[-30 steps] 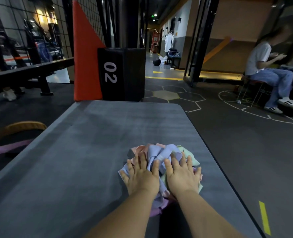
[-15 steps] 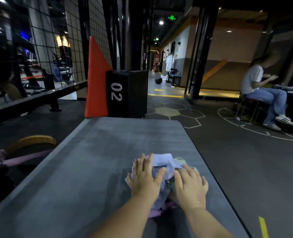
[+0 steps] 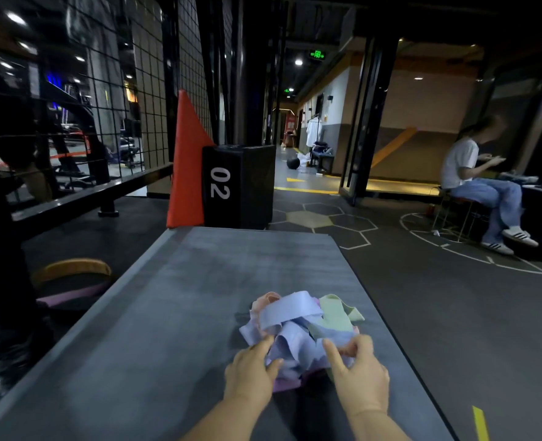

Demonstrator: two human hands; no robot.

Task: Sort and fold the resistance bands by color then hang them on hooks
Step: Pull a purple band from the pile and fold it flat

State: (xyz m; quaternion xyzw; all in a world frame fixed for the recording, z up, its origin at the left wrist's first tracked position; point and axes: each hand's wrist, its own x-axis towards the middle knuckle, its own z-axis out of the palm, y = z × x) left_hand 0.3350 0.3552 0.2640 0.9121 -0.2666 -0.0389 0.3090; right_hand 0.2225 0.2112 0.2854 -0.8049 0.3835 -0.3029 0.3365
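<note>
resistance bands point(image 3: 298, 326): tangled heap on the surface point(image 3: 183, 297), long axis kinda unreadable
left hand point(image 3: 251, 374): pinching heap's near-left edge
right hand point(image 3: 360, 372): pinching heap's near-right edge

Inspector: Position of left hand point(image 3: 250, 374)?
Observer: Near-left edge of the band pile point(image 3: 295, 326), forearm bare, thumb and forefinger pinching a fold
Inspector: And right hand point(image 3: 360, 375)?
Observer: Near-right edge of the band pile, fingers curled into the bands, forefinger stretched forward
</note>
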